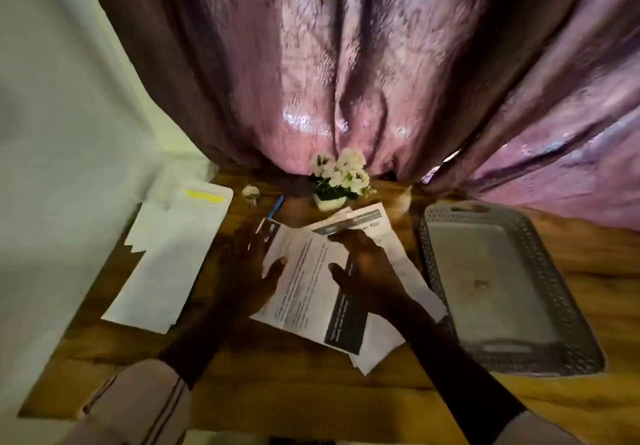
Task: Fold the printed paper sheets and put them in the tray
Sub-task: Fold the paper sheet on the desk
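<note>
A printed paper sheet [308, 288] with black text and dark blocks lies tilted at the middle of the wooden table, on top of other printed sheets [391, 250]. My left hand [252, 264] grips its left edge, thumb on top of the paper. My right hand [367, 264] presses flat on the sheet near its top right, fingers spread. A grey plastic tray [540, 236] with perforated walls sits to the right of the sheets, and nothing lies in it.
White envelopes or sheets [166, 261] lie at the left, one with a yellow strip. At the back stand a pot of white flowers [341, 178], a blue pen [276, 207] and a small round object [250, 192]. A purple curtain [346, 63] hangs behind.
</note>
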A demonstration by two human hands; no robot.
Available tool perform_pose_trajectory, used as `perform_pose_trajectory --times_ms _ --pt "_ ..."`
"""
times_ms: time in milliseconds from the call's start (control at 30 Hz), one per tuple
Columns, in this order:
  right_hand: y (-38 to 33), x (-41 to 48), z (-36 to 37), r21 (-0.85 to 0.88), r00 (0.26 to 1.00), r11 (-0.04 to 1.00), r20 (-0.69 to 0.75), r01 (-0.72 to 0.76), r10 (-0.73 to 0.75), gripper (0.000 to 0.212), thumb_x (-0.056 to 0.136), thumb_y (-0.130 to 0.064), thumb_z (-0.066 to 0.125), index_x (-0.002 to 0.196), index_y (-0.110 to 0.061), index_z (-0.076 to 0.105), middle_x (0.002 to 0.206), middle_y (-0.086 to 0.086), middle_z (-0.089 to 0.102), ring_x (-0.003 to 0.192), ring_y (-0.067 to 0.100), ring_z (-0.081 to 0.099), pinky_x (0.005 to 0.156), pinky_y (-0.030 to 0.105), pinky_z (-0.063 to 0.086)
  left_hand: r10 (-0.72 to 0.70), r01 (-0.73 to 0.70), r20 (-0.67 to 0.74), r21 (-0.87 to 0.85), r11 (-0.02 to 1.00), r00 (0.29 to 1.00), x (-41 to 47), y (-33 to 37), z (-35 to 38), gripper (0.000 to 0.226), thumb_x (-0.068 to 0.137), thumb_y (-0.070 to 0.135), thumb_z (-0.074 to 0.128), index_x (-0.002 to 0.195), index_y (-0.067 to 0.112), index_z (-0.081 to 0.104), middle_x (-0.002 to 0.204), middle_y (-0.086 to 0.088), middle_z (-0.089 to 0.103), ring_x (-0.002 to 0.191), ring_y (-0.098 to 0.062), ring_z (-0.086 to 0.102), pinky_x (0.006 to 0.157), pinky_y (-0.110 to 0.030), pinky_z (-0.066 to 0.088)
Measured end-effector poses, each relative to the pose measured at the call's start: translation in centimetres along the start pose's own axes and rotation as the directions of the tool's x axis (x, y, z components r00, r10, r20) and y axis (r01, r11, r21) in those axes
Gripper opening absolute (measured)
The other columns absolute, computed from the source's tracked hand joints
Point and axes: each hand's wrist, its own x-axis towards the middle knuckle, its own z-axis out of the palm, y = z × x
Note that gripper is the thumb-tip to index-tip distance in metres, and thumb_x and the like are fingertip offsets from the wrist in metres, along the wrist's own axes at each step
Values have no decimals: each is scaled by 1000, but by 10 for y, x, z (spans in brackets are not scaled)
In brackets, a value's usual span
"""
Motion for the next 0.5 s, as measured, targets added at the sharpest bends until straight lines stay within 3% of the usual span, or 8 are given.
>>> perform_pose_trajectory --times_ms 67,133,267,400,500 --pt "11 15 19 -142 997 989 69 50 -40 63 91 -49 62 149 -35 41 156 -5 47 143 20 43 114 53 41 -86 81 77 70 994 993 3 -19 23 87 87 75 39 159 30 22 165 -10 29 151 -36 30 122 -60 25" --pt "23 30 34 -227 988 974 154 24 12 68 90 -57 57 152 -41 34 161 -6 38 148 22 37 116 57 38 -78 56 137 152 987 987 6 -40 44 93 85 82 27 162 31 18 168 -9 21 154 -35 22 125 -58 16" --pt "47 61 60 -298 972 941 214 163 -101 72 94 -64 50 158 -37 31 169 -5 25 157 20 16 127 52 17 61 -74 65 210 975 996 27 -57 60 79 91 74 33 155 28 37 160 -12 37 148 -36 32 123 -59 16" --pt "65 67 81 -327 978 928 160 181 -134 79 92 -77 33 160 -40 24 171 -9 18 159 16 7 129 46 7 144 -124 -76 222 967 987 29 -67 66 65 93 66 43 144 25 53 149 -11 50 136 -34 45 118 -57 29" --pt "65 62 86 -315 983 932 62 181 -170 78 91 -80 33 158 -40 32 168 -12 28 158 14 17 128 45 16 151 -117 -154 207 971 976 25 -69 64 58 92 62 47 137 25 56 139 -7 57 127 -33 52 107 -55 42"
